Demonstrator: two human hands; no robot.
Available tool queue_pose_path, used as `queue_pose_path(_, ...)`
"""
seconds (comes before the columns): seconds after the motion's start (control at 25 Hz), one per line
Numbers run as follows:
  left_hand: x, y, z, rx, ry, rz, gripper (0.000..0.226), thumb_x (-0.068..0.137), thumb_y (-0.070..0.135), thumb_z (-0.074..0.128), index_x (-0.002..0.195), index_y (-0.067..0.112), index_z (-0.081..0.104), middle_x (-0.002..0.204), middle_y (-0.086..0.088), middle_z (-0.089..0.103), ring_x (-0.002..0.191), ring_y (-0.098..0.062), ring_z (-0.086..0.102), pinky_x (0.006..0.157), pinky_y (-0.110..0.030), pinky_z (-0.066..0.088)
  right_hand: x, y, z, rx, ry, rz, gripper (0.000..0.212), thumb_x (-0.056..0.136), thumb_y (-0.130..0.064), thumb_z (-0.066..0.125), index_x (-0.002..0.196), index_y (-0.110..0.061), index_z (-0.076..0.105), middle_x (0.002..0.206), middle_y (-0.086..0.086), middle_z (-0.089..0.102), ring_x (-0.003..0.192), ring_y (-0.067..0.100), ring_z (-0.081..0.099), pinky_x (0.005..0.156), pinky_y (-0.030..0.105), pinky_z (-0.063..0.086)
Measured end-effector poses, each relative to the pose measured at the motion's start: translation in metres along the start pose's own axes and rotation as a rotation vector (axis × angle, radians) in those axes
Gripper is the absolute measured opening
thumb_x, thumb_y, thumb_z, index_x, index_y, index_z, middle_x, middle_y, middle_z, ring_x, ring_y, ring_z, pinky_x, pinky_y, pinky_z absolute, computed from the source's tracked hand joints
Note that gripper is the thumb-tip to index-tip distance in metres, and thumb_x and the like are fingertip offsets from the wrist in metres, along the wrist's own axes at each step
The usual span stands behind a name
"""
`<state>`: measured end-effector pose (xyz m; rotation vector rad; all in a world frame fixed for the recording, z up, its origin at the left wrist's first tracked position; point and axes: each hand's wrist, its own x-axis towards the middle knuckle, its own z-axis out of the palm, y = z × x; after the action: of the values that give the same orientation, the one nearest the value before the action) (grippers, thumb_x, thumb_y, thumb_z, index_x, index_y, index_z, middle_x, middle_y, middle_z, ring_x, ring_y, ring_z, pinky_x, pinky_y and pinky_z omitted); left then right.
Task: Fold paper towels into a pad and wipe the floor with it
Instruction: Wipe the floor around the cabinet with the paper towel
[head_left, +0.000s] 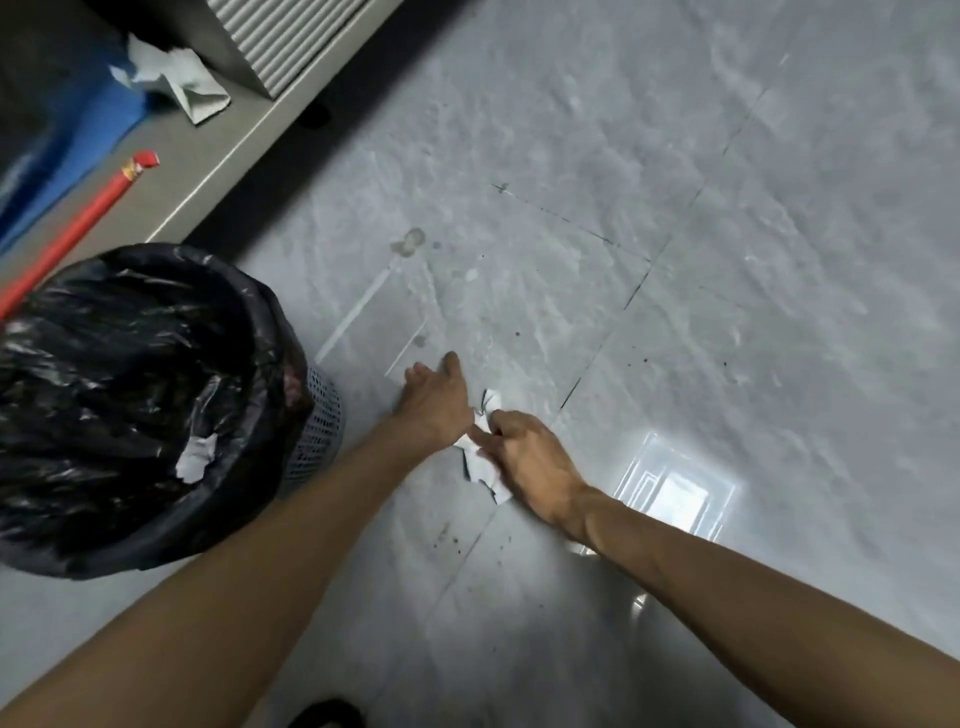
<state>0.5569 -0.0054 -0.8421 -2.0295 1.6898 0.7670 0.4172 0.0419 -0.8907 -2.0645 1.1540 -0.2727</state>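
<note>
Low over the grey tiled floor (675, 218), two bare forearms reached forward from the near edge and met near the middle of the view. The right hand (530, 462) had its grip closed around a crumpled white paper towel (480, 460), held just above or against the floor; which one could not be told. The left hand (434, 405) sat just left of the towel with fingers spread apart, its wrist side touching the paper but not clasping it. Beyond the hands, a pale dried stain (410, 243) marked the tile, and dark specks dotted the grout lines. At near left stood a mesh wastebasket (317, 431) lined with a black bin bag (130, 374), a scrap of white paper inside. At far left, a red broom handle (78, 231) and another crumpled paper towel (171, 78) lay on a raised grey ledge (228, 156).
</note>
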Motion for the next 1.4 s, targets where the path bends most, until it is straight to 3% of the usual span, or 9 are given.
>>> queue_pose_path(0.16,-0.004,-0.022,0.019,-0.131,0.134,0.061,0.069,0.088,0.010,0.048,0.147,0.008,0.014,0.149,-0.028,0.025,0.139,-0.039,0.024,0.111,-0.040,0.026,-0.007,-0.009,0.016,-0.057,0.092,-0.085,0.040,0.092,-0.050,0.054,0.059,-0.030,0.045,0.060,-0.011,0.046,0.058,0.006,0.043,0.060,0.029,0.036)
queue_pose_path(0.36,-0.026,-0.042,0.022,-0.212,0.287,0.163,0.061,0.085,-0.001,0.040,0.144,0.010,0.030,0.147,-0.014,0.036,0.134,-0.031,0.036,0.109,-0.037,0.030,-0.084,-0.054,0.082,-0.327,-0.188,-0.600,0.027,0.095,-0.020,0.054,0.119,-0.024,0.064,0.097,0.003,0.062,0.089,0.026,0.059,0.083,0.036,0.048)
queue_pose_path(0.52,-0.031,-0.046,0.031,-0.218,0.315,0.233,0.060,0.085,0.001,0.044,0.143,0.007,0.032,0.146,-0.013,0.038,0.135,-0.028,0.035,0.112,-0.036,0.029,-0.053,-0.001,0.002,-0.270,0.226,-0.003,0.032,0.097,-0.047,0.052,0.074,-0.025,0.057,0.074,0.000,0.054,0.072,0.017,0.052,0.070,0.038,0.041)
queue_pose_path(0.64,-0.039,-0.050,0.037,-0.243,0.317,0.254,0.060,0.085,0.002,0.045,0.143,0.007,0.033,0.147,-0.012,0.040,0.135,-0.027,0.037,0.112,-0.035,0.030,-0.062,0.001,-0.001,-0.232,0.358,0.278,0.030,0.098,-0.045,0.045,0.085,-0.027,0.065,0.074,-0.005,0.057,0.072,0.020,0.055,0.066,0.031,0.040)
queue_pose_path(0.76,-0.045,-0.048,0.045,-0.189,0.322,0.317,0.059,0.083,0.002,0.047,0.141,0.005,0.036,0.144,-0.014,0.040,0.134,-0.028,0.036,0.112,-0.034,0.028,-0.103,-0.057,0.064,-0.121,0.100,-0.041,0.026,0.099,-0.041,0.051,0.077,-0.032,0.062,0.066,-0.008,0.051,0.066,0.012,0.046,0.065,0.031,0.037)
queue_pose_path(0.88,-0.048,-0.041,0.049,-0.165,0.320,0.337,0.057,0.085,0.006,0.049,0.141,0.006,0.036,0.145,-0.015,0.038,0.134,-0.029,0.035,0.110,-0.035,0.028,-0.115,-0.022,0.051,-0.381,-0.079,-0.459,0.034,0.092,-0.010,0.059,0.124,-0.021,0.064,0.091,0.007,0.060,0.083,0.028,0.054,0.077,0.034,0.044)
queue_pose_path(1.16,-0.020,-0.015,0.031,-0.124,0.300,0.214,0.055,0.090,0.020,0.048,0.141,0.007,0.031,0.139,-0.019,0.036,0.131,-0.031,0.032,0.104,-0.039,0.034,-0.097,0.125,-0.112,-0.376,0.741,0.718,0.022,0.093,-0.016,0.055,0.109,-0.015,0.069,0.099,0.016,0.062,0.092,0.037,0.062,0.076,0.036,0.048)
queue_pose_path(1.24,-0.010,-0.001,0.023,-0.116,0.289,0.154,0.053,0.090,0.023,0.048,0.137,0.007,0.032,0.133,-0.020,0.038,0.127,-0.033,0.034,0.100,-0.039,0.037,-0.061,0.115,-0.110,-0.273,0.765,0.867,0.027,0.089,-0.005,0.054,0.114,-0.009,0.065,0.106,0.025,0.060,0.094,0.035,0.060,0.077,0.035,0.044)
queue_pose_path(1.4,0.001,0.010,0.019,-0.144,0.334,0.069,0.048,0.088,0.024,0.050,0.131,0.007,0.037,0.129,-0.022,0.042,0.124,-0.035,0.037,0.099,-0.041,0.037,0.007,0.046,-0.037,-0.233,0.458,0.250,0.030,0.095,-0.042,0.055,0.079,-0.018,0.062,0.075,0.008,0.066,0.065,0.023,0.059,0.063,0.034,0.043)
